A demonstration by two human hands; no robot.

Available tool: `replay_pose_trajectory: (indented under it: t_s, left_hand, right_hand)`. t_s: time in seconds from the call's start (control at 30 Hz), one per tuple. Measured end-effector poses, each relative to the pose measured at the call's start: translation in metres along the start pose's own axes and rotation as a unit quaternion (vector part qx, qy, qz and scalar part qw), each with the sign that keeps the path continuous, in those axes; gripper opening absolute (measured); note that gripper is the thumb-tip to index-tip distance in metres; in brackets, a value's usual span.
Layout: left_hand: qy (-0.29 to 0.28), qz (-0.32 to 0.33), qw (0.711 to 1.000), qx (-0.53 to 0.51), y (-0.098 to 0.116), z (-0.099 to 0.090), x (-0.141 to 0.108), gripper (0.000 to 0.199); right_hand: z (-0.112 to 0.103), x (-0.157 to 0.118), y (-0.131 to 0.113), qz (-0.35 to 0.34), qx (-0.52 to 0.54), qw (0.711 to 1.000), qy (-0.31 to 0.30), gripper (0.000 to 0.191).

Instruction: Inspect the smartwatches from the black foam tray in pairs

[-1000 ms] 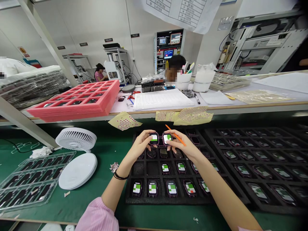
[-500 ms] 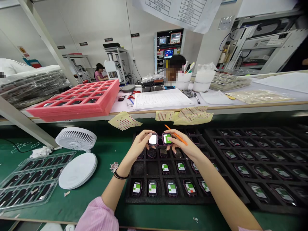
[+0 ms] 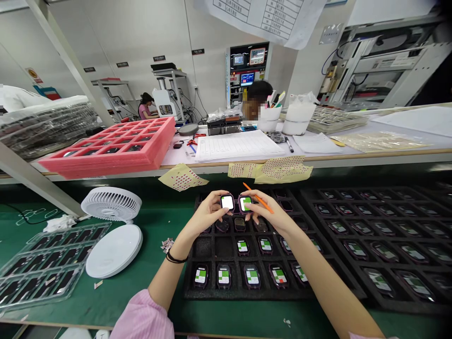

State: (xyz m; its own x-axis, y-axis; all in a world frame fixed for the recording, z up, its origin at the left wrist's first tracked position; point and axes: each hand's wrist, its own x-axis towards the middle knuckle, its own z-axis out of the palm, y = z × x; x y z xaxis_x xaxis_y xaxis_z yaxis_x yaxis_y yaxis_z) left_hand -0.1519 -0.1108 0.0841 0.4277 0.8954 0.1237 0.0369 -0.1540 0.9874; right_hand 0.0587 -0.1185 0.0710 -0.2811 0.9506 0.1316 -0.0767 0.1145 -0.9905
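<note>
My left hand (image 3: 211,209) is closed on a smartwatch (image 3: 227,202) with a mostly white lit screen, its thumb at the lower edge. Beside it, my right hand (image 3: 266,211) grips a second smartwatch (image 3: 245,203) showing green and white, thumb over the screen. An orange stick-like tool (image 3: 259,198) is also tucked in the right hand. Both watches are held up side by side above a black foam tray (image 3: 224,247). In that tray lie several more watches, many with green and white screens, such as a front-row watch (image 3: 252,276); some have dark screens.
Another black tray of watches (image 3: 381,254) lies to the right. A white fan (image 3: 115,252) and a clear plastic tray (image 3: 45,263) stand left. Across the back runs a shelf edge (image 3: 219,165) bearing a pink foam tray (image 3: 109,162) and papers (image 3: 240,145). Co-workers sit beyond.
My left thumb has moved from the top of its watch's screen down to the lower edge, and that watch has shifted slightly right. My right hand is almost still.
</note>
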Motion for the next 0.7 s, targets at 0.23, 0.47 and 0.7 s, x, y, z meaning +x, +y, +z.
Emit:
replay_pose_trajectory:
  t_s: [0.23,0.47,0.7]
  left_hand:
    - [0.044,-0.011,0.999,0.000,-0.0028,0.0025,0.0022,0.036]
    - [0.075,-0.036,0.996,-0.012,0.0038,0.0047,0.0017,0.038]
    - [0.033,-0.027,0.999,0.012,0.0051,0.0016,-0.0008,0.037]
  right_hand:
    - [0.0015,0.0042,0.0086,0.010,-0.004,0.995,0.098,0.028]
    - [0.0026,0.0017,0.0045,0.017,-0.012,0.998,0.064,0.029]
    - [0.0002,-0.0007,-0.0009,0.012,-0.004,1.000,-0.009,0.040]
